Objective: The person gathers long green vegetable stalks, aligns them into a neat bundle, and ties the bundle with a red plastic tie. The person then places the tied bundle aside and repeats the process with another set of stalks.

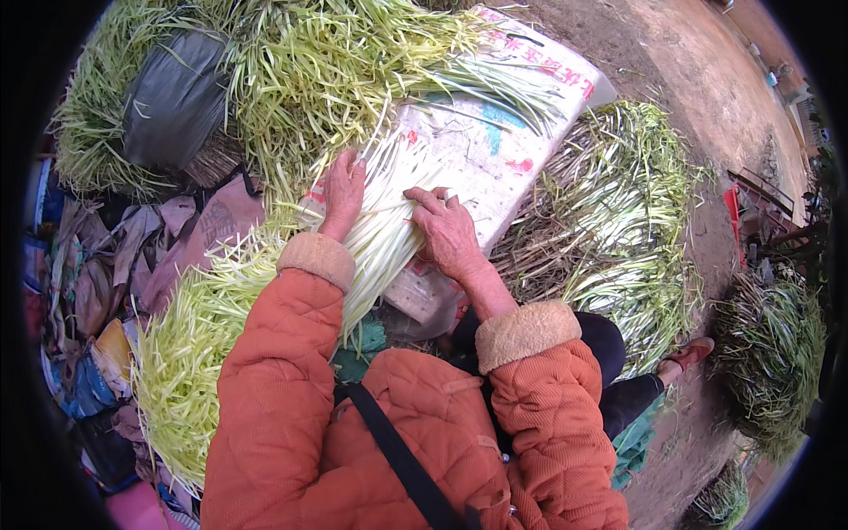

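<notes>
Nearest, below the white sack [473,132], quilted orange corduroy sleeves [278,353] with fleecy tan cuffs [528,334] are reaching up toward it. Over the sack's lower-left part, a bunch of smooth, slender, whitish stalks [380,212] is lying between the left hand [343,190] and the right hand [450,234]. The left fingers are curling loosely beside the stalks; whether they are gripping any, I cannot tell. The right fingers are bending, slightly parted, over the stalks' right side, the grip beneath them hiding from view. White surface is showing between the right hand and the sack's right edge.

Left of the sack's lower end, a limp yellow-green heap [181,371] is disappearing behind the left sleeve. Right of it, a pile of stringy brown-and-green stalks [632,221] is crowding its edge. Beyond its upper left, a leafy mound [327,71] is overlapping it. Past its upper right, rough brown ground [680,62] is stretching away.
</notes>
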Motion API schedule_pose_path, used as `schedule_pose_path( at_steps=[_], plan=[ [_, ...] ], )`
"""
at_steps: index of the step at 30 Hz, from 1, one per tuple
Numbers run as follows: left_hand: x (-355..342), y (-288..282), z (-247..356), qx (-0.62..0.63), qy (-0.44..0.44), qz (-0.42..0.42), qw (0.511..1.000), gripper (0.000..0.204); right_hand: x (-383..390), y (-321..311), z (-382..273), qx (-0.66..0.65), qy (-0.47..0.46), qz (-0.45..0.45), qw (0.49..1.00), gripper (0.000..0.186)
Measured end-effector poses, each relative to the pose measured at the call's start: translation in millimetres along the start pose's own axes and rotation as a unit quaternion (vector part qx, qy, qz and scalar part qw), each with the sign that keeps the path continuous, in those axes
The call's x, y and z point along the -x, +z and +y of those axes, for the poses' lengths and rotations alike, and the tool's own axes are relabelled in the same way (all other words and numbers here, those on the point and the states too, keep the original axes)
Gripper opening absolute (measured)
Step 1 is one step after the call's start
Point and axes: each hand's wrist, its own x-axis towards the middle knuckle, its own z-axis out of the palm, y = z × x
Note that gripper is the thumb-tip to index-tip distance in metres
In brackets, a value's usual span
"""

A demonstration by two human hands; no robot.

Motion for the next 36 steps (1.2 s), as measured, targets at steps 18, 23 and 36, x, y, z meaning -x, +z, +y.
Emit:
schedule_pose_path(
  at_steps=[18, 23, 36],
  plan=[
    [58.5, 16.5, 4.5, -0.232, 0.173, 0.036, 0.957, 0.017, 5.8, 2.5, 5.2, -0.045, -0.001, -0.001, 0.999, 0.032],
    [77.5, 26.5, 14.5, -0.137, 0.149, 0.046, 0.978, 0.017, 11.5, -3.7, -2.5, 0.105, -0.049, 0.020, 0.993, 0.040],
    [49.2, 19.3, -8.6, 0.035, -0.067, -0.011, 0.997, 0.013, 9.6, -1.9, -13.8, 0.117, 0.005, -0.015, 0.993, 0.018]
  ],
)
